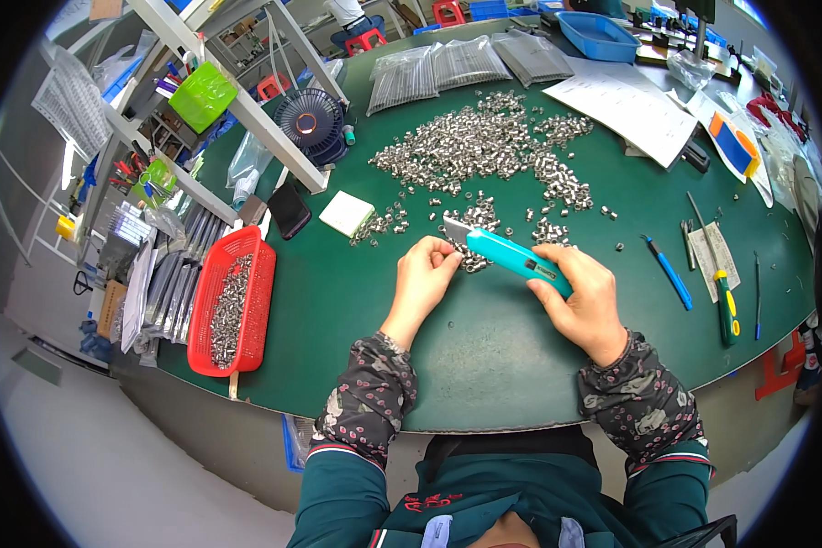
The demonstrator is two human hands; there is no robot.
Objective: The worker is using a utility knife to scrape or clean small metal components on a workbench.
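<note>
Teal utility knife (511,257), blade out, lies slanted over small metal parts (473,263).

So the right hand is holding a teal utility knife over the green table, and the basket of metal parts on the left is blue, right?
Not quite: the basket of metal parts on the left is red, not blue, as the head view shows. The rest holds: the right hand holds a teal utility knife over the green table.
</note>
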